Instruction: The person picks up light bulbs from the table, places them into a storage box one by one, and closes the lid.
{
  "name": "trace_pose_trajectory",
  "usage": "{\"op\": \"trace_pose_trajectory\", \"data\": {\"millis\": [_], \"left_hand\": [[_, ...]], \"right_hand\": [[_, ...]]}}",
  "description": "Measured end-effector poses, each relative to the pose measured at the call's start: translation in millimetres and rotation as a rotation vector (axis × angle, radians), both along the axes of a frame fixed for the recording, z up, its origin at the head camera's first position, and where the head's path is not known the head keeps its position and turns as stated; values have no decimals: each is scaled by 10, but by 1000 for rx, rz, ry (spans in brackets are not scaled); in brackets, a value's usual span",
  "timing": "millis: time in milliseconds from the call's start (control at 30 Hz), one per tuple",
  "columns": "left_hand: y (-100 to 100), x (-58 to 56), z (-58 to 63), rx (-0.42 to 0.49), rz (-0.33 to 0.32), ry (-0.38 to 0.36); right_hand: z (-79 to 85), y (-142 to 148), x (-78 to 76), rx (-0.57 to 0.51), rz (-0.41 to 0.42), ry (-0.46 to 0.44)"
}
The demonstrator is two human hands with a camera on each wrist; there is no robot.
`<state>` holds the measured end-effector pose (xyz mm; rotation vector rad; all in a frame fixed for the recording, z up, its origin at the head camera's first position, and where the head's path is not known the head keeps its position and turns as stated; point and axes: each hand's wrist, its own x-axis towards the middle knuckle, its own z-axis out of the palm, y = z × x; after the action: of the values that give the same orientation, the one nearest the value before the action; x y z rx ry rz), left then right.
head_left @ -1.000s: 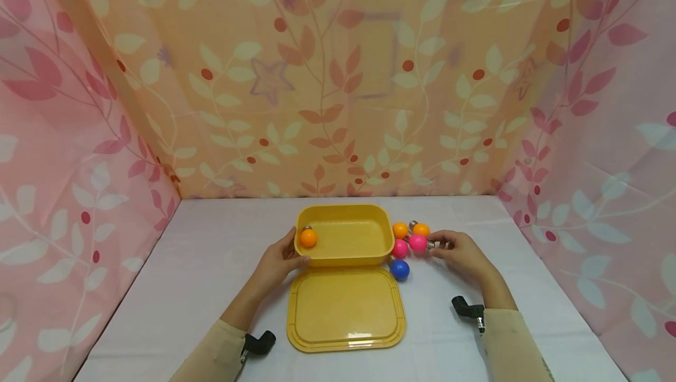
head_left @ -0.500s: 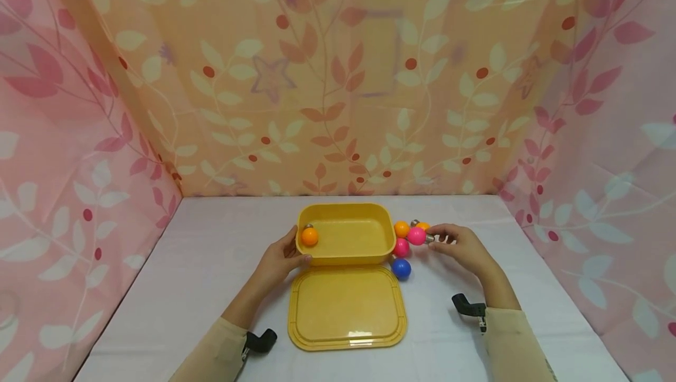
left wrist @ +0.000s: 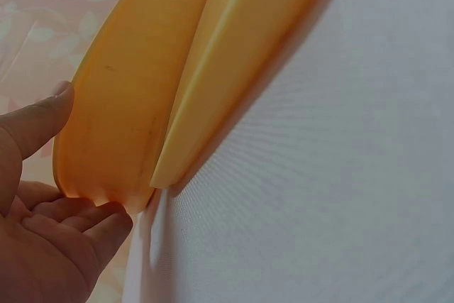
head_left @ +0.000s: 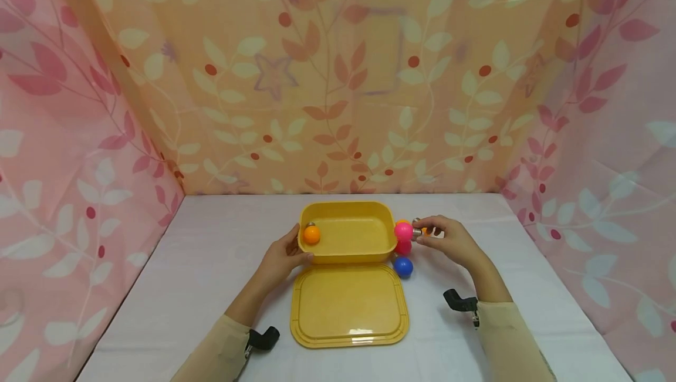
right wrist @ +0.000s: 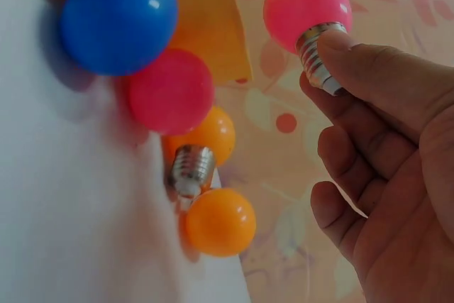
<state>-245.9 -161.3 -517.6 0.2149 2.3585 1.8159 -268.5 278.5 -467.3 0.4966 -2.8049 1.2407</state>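
My right hand (head_left: pixel 449 241) pinches a pink light bulb (right wrist: pixel 306 12) by its silver screw base, between thumb and index finger. The bulb is raised beside the right wall of a yellow plastic box (head_left: pixel 348 258). At the box's left end my left hand (head_left: pixel 280 259) grips the wall, thumb on one side and fingers curled at the other. Inside the box, near that end, lies an orange bulb (head_left: pixel 311 235). Below the right hand, against the box's right side, are a blue bulb (right wrist: pixel 119 18), another pink bulb (right wrist: pixel 172 91) and two orange bulbs (right wrist: pixel 220 223), partly hidden in the head view.
A yellow lid (head_left: pixel 348 306) lies flat on the white table (head_left: pixel 200 264), directly in front of the box. Patterned cloth walls (head_left: pixel 338 77) enclose the table at the back and both sides. A black camera mount (head_left: pixel 264 339) sits on each wrist.
My right hand has lifted the pink bulb from the group and carried it left toward the box's right rim. The left hand keeps its grip on the box.
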Motion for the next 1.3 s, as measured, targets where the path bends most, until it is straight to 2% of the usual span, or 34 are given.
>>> {"op": "trace_pose_trajectory", "data": {"millis": [400,667,1067,1300], "left_hand": [[-66,-17,56,-40,15,5],[-55,6,32,-38,13,0],[-12,-15,34,-19,0,3],[-8,-19,5,8,-12,-14]], "right_hand": [[467,-312,-259,61,150,26],[716,-571,-426,133,237,52],[877,-937,-712,153,401,20],[905,-1113,-844,236,421,-34]]}}
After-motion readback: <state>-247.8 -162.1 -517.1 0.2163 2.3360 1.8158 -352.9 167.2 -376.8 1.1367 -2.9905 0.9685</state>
